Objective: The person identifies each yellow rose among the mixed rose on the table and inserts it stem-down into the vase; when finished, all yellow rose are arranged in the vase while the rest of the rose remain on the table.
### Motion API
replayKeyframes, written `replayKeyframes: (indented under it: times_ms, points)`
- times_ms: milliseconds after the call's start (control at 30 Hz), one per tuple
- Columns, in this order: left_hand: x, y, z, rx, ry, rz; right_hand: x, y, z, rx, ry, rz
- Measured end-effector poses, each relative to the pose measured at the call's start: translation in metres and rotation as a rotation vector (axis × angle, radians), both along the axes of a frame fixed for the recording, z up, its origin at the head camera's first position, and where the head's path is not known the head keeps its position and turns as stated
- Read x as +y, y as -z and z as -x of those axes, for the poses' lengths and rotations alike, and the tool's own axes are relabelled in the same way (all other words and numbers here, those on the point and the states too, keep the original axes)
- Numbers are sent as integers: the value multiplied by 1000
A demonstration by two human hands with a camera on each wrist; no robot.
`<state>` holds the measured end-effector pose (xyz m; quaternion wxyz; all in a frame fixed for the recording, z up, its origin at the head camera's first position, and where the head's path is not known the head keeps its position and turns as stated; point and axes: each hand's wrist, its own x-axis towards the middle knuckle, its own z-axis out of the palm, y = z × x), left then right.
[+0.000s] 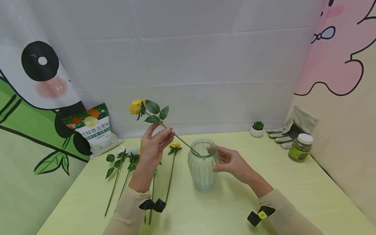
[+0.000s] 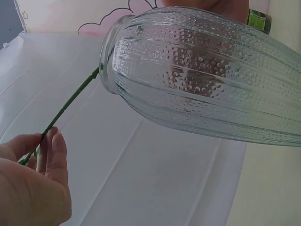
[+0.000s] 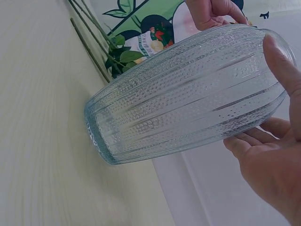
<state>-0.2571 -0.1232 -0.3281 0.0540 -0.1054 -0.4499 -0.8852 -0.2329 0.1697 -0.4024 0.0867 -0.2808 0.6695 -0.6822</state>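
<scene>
A yellow rose (image 1: 136, 106) with green leaves slants down to the right, its stem end inside the mouth of a ribbed clear glass vase (image 1: 203, 169). My left hand (image 1: 155, 143) pinches the rose's stem below the leaves; the left wrist view shows the green stem (image 2: 70, 100) between thumb and fingers, crossing the vase rim. My right hand (image 1: 235, 163) holds the vase around its upper right side, thumb in front and fingers behind. In the right wrist view the vase (image 3: 188, 94) has a dotted texture, and its base is near the table.
Several more flowers lie on the pale table (image 1: 241, 209) at left, among them another yellow rose (image 1: 175, 145). Behind them leans a fertilizer bag (image 1: 100, 133). Farther right are a small potted succulent (image 1: 257, 129), grey gloves (image 1: 289, 130) and a white-lidded jar (image 1: 300, 148).
</scene>
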Motion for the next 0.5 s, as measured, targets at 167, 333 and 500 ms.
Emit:
replayKeyframes:
  times_ms: [167, 333, 500]
  points:
    - [1, 0, -1, -17, -15, -10, 0, 1, 1, -5, 2, 6]
    - [4, -1, 0, -12, -17, -50, 0, 1, 1, 2, -1, 3]
    - [9, -1, 2, -25, 0, -28, 0, 0, 1, -1, -1, 5]
